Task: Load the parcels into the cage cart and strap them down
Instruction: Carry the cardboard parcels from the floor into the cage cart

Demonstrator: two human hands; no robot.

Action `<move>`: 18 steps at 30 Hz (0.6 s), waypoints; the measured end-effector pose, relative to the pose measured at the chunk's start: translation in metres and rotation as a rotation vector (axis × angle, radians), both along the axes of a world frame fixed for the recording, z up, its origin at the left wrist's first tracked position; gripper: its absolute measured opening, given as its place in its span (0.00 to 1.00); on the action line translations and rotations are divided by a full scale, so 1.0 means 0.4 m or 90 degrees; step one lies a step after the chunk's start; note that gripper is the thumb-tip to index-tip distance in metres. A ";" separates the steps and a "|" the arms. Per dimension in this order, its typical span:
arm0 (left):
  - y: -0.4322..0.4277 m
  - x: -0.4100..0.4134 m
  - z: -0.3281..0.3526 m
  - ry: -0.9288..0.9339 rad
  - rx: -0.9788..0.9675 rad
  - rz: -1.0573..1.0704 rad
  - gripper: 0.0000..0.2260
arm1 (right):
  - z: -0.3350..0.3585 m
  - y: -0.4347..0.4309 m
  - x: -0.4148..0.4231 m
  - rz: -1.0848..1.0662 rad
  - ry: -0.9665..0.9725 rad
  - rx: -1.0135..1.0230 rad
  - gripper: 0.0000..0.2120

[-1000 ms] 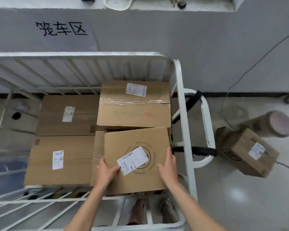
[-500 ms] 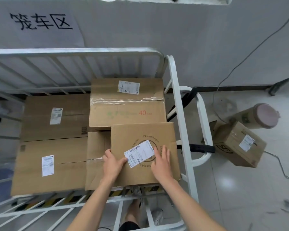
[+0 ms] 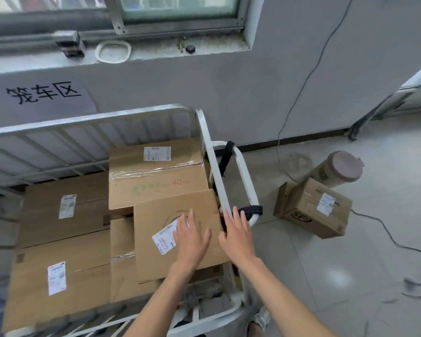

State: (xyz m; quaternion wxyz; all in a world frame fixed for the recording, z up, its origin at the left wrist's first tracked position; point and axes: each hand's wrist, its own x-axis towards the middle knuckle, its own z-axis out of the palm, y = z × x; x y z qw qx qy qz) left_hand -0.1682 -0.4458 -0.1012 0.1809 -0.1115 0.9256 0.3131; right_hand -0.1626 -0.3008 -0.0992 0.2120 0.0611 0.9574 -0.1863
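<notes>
Windowsill [image 3: 156, 54] now shows; right hand [image 3: 237, 235] has moved to parcel [image 3: 161, 215] edge.

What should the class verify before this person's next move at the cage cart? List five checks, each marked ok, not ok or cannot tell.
1. Top box sits square: not ok, it lies askew on the boxes beneath.
2. Left grip free: ok, fingers straight, resting flat on the top box.
3. Right grip free: ok, fingers straight and holding nothing, by the cart's side rail.
4. All parcels loaded: not ok, the SF box and the tube parcel lie on the floor.
5. Load strapped: not ok, the black strap sits on the side frame, not across the boxes.
</notes>
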 end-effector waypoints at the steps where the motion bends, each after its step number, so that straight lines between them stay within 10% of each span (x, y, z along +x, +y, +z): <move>1: 0.052 0.006 0.021 0.009 -0.003 -0.028 0.36 | 0.021 0.047 0.013 -0.015 0.009 0.003 0.32; 18: 1.034 0.219 0.159 0.022 0.034 -0.326 0.34 | 0.111 1.029 0.424 -0.449 0.028 -0.043 0.33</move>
